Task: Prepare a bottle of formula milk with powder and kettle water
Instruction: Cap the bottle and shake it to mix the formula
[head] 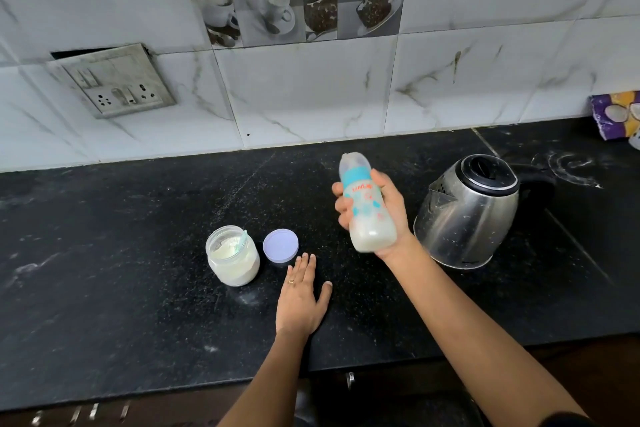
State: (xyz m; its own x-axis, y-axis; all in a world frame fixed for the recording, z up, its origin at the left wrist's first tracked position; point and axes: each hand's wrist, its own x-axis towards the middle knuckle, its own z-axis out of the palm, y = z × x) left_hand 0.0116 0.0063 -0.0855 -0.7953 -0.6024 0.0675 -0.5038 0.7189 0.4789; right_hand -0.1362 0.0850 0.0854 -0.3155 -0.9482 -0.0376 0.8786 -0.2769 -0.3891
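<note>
Right hand clamped on capped bottle, milk mixed; left hand flat, fingers apart, mid-counter. Jar still unlidded.

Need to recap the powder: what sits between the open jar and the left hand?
Head view: the purple lid lies between the powder jar and the left hand, just beyond its fingertips.

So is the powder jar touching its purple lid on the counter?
Apart. The head view shows a strip of black counter between the powder jar and the purple lid lying to its right.
</note>
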